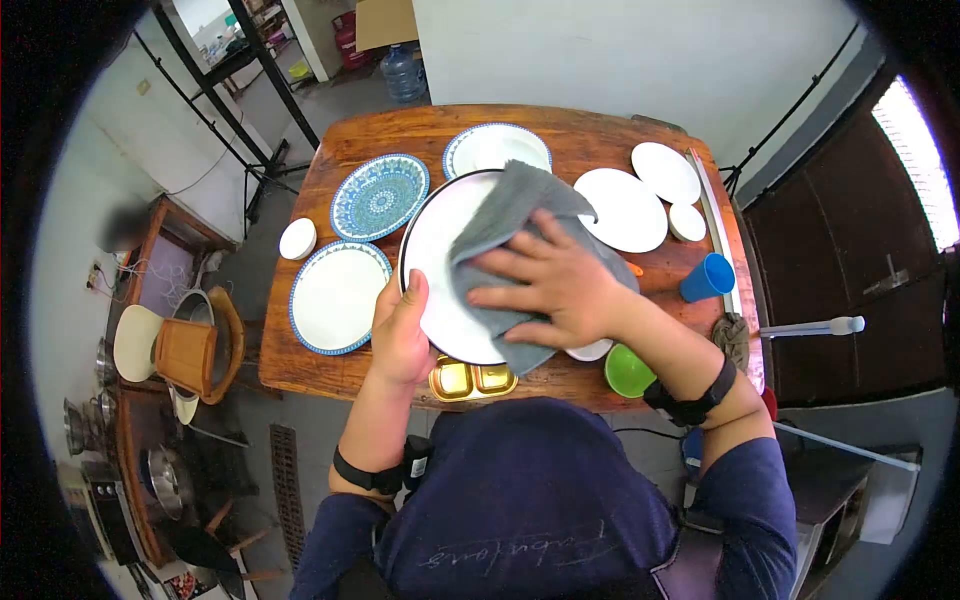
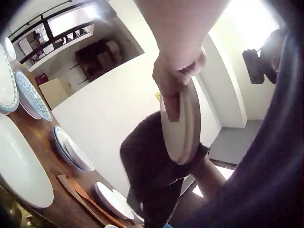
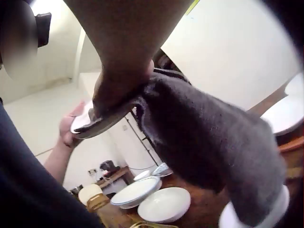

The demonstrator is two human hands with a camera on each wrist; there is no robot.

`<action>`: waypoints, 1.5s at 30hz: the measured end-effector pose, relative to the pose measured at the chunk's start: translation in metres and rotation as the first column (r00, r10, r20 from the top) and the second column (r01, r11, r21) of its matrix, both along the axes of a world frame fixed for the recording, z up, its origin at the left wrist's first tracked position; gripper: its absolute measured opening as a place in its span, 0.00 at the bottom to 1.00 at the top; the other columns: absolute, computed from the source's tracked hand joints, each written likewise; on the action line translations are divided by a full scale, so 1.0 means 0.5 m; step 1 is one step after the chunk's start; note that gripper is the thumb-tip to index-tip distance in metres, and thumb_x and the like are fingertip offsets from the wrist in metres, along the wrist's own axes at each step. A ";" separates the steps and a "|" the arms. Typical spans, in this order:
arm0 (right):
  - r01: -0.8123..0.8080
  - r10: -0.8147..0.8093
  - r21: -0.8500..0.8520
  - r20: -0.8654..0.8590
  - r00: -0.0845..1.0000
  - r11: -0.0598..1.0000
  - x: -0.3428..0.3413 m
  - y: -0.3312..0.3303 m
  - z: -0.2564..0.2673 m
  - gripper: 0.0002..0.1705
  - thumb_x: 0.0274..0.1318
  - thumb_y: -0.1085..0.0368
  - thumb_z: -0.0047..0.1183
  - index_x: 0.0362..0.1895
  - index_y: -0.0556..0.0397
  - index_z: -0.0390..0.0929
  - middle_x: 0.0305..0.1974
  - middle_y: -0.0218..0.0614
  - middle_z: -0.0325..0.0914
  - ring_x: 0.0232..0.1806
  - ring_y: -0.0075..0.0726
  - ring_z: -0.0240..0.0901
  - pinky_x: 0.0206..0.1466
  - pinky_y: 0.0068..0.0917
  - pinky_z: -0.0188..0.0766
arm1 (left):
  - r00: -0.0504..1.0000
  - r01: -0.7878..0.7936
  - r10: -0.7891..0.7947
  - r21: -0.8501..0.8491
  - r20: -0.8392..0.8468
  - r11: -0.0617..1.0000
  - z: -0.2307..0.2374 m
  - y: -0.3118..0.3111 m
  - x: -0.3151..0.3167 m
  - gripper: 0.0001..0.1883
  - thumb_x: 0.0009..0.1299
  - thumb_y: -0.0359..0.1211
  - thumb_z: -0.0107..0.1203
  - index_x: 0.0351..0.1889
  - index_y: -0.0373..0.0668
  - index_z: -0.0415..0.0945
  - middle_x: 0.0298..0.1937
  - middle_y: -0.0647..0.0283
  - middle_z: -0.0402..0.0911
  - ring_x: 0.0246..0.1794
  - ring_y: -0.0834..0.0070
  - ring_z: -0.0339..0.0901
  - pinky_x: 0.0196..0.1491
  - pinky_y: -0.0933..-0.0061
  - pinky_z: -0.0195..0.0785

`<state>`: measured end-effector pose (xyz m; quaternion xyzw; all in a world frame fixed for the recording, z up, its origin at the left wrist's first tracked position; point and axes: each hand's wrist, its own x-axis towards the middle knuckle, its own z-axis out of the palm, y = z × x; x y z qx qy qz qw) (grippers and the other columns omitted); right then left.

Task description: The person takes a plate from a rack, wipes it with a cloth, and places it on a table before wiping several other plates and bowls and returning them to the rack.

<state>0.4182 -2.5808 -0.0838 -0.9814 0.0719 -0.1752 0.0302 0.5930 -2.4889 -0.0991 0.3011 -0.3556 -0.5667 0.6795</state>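
Grey cloth (image 1: 512,198) overhangs a plate (image 1: 437,235) above the table (image 1: 590,140); left hand (image 1: 402,335) grips plate's rim; right hand (image 1: 562,285), spread, presses.

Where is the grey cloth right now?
In the head view, the grey cloth is near the centre, across the right side of the dark-rimmed white plate, under the spread right hand; the left hand holds the plate's lower left edge.

White dark-rimmed plate (image 1: 437,262), raised, tilted, gray cloth (image 1: 507,203) partly covering its face
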 end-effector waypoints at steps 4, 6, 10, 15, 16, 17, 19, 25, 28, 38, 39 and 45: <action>0.246 -0.244 -0.158 0.035 0.969 0.956 -0.020 -0.021 -0.007 0.27 0.43 0.39 0.40 0.51 0.27 0.63 0.57 0.32 0.54 0.57 0.43 0.49 0.55 0.62 0.31 | 0.985 0.035 -0.044 0.059 0.165 0.998 0.010 0.003 0.001 0.20 0.60 0.27 0.42 0.51 0.33 0.58 0.45 0.55 0.70 0.43 0.71 0.70 0.44 0.73 0.65; 0.215 -0.200 -0.190 0.093 0.975 0.958 -0.002 -0.021 -0.006 0.26 0.42 0.39 0.41 0.48 0.27 0.66 0.55 0.36 0.56 0.57 0.47 0.49 0.56 0.59 0.30 | 0.971 0.061 -0.081 0.098 0.223 0.993 0.010 -0.004 -0.004 0.21 0.56 0.23 0.42 0.50 0.34 0.59 0.43 0.57 0.71 0.42 0.72 0.71 0.43 0.74 0.65; -0.019 0.038 -0.197 0.093 0.995 0.980 0.043 -0.024 0.071 0.27 0.41 0.43 0.44 0.49 0.30 0.64 0.52 0.32 0.59 0.52 0.42 0.55 0.54 0.49 0.47 | 0.938 0.157 -0.208 0.197 0.276 0.968 0.009 -0.012 -0.007 0.22 0.50 0.20 0.42 0.46 0.34 0.63 0.38 0.59 0.72 0.38 0.75 0.71 0.39 0.77 0.65; 0.119 -0.155 0.270 0.115 0.981 0.956 0.048 -0.059 0.056 0.16 0.40 0.56 0.52 0.36 0.45 0.72 0.29 0.35 0.73 0.30 0.40 0.70 0.31 0.30 0.66 | 0.934 0.148 -0.198 0.182 0.297 0.972 0.001 -0.007 -0.012 0.22 0.48 0.20 0.43 0.45 0.33 0.65 0.36 0.61 0.73 0.36 0.76 0.71 0.40 0.78 0.63; 0.125 -0.172 0.331 0.116 0.978 0.935 0.049 -0.061 0.056 0.14 0.41 0.57 0.52 0.34 0.47 0.73 0.26 0.36 0.73 0.28 0.40 0.70 0.31 0.30 0.66 | 0.950 0.149 -0.191 0.181 0.245 0.972 -0.003 -0.009 -0.011 0.21 0.49 0.20 0.42 0.45 0.34 0.65 0.36 0.62 0.73 0.36 0.77 0.71 0.39 0.78 0.63; 0.130 -0.190 0.393 0.116 0.975 0.910 0.048 -0.063 0.055 0.12 0.42 0.58 0.51 0.32 0.48 0.74 0.24 0.37 0.73 0.26 0.41 0.70 0.30 0.30 0.65 | 0.962 0.152 -0.182 0.155 0.205 0.976 -0.006 -0.012 -0.008 0.22 0.48 0.20 0.42 0.45 0.33 0.65 0.37 0.60 0.74 0.36 0.76 0.71 0.40 0.78 0.64; 0.257 -0.342 0.472 0.100 0.935 0.843 0.044 -0.073 0.051 0.10 0.43 0.60 0.50 0.32 0.50 0.74 0.24 0.39 0.73 0.26 0.40 0.70 0.30 0.28 0.65 | 0.982 0.094 -0.116 0.151 0.148 0.984 0.007 -0.010 -0.008 0.22 0.48 0.21 0.42 0.45 0.32 0.65 0.37 0.59 0.74 0.37 0.75 0.72 0.41 0.77 0.64; 0.200 -0.659 0.775 0.336 0.673 0.599 0.027 -0.099 -0.006 0.13 0.48 0.60 0.46 0.32 0.57 0.72 0.23 0.44 0.72 0.26 0.38 0.69 0.32 0.28 0.64 | 0.966 -0.231 0.238 -0.075 0.101 0.970 0.018 -0.016 -0.004 0.24 0.49 0.22 0.40 0.47 0.27 0.61 0.41 0.52 0.71 0.40 0.69 0.71 0.45 0.73 0.63; -0.006 -0.765 0.882 0.413 0.494 0.472 0.044 -0.059 -0.038 0.13 0.51 0.62 0.45 0.34 0.60 0.70 0.26 0.38 0.72 0.29 0.28 0.67 0.35 0.24 0.63 | 0.936 -0.344 0.352 -0.208 0.004 0.916 0.002 -0.029 -0.011 0.24 0.49 0.23 0.40 0.48 0.28 0.60 0.44 0.49 0.70 0.42 0.65 0.71 0.47 0.70 0.63; 0.019 -0.467 0.630 0.554 0.689 0.776 -0.009 -0.041 0.041 0.13 0.44 0.72 0.46 0.39 0.57 0.70 0.29 0.37 0.74 0.30 0.26 0.69 0.36 0.22 0.66 | 0.944 -0.165 0.213 -0.197 0.252 0.966 0.050 -0.035 0.039 0.18 0.58 0.25 0.46 0.48 0.33 0.61 0.42 0.59 0.71 0.40 0.78 0.68 0.43 0.80 0.61; 0.035 -0.468 0.631 0.536 0.702 0.775 -0.008 -0.035 0.052 0.13 0.43 0.72 0.47 0.39 0.57 0.70 0.28 0.38 0.74 0.30 0.27 0.70 0.35 0.22 0.66 | 0.897 -0.221 0.269 -0.170 0.352 0.960 0.046 -0.046 0.034 0.12 0.63 0.31 0.47 0.42 0.34 0.67 0.34 0.64 0.74 0.32 0.84 0.68 0.36 0.84 0.61; -0.020 -0.610 0.736 0.576 0.544 0.677 0.012 -0.021 0.059 0.13 0.43 0.71 0.49 0.38 0.57 0.70 0.30 0.37 0.74 0.32 0.27 0.70 0.38 0.23 0.65 | 0.822 -0.439 0.485 -0.210 0.300 0.874 0.036 -0.053 0.017 0.14 0.63 0.38 0.48 0.34 0.33 0.72 0.29 0.65 0.74 0.29 0.86 0.66 0.34 0.85 0.60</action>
